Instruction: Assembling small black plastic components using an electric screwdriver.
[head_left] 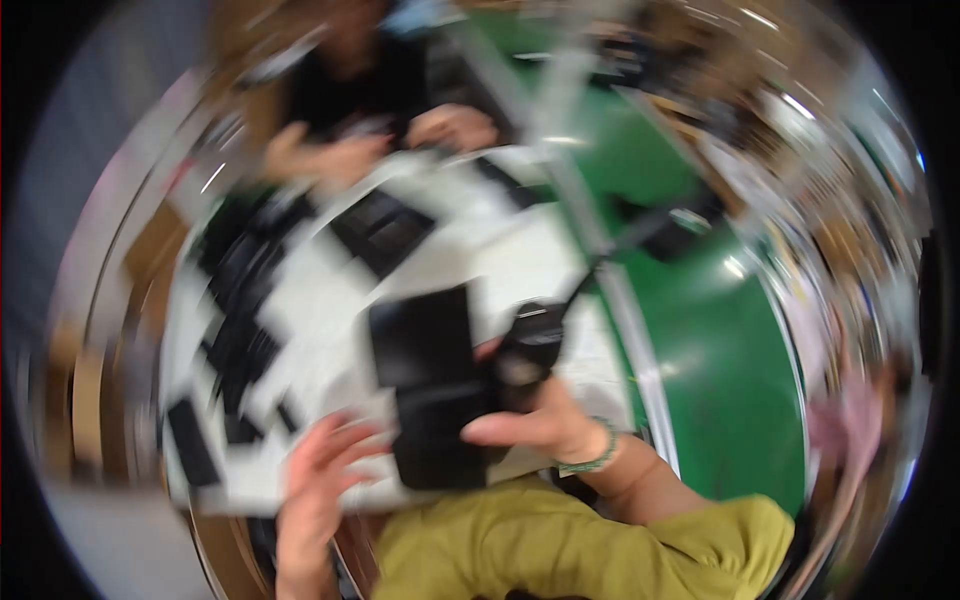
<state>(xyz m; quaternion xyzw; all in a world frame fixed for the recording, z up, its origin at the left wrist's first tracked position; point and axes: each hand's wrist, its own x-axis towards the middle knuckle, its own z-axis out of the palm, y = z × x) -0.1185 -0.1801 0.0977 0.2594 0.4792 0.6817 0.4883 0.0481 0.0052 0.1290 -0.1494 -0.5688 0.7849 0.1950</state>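
Note:
A black, flat, folded piece that looks like an open wallet [425, 340] is in front of me, its two panels spread one above the other. My right hand [540, 425] grips its right side, thumb on top of the lower panel and a fingertip showing farther up. My left hand [328, 465] is held just left of the lower panel, fingers apart and holding nothing. Close above my right hand is a rounded black device [530, 340] with a dark arm or cable leading off to the far right; motion blur hides its kind.
A white-covered table [320, 310] bears a heap of black pieces [240, 270] at left and another flat black piece [382, 230] farther off. Across the table, a person's hands [450, 128] are at work. A green surface [720, 370] with a pale metal edge lies right.

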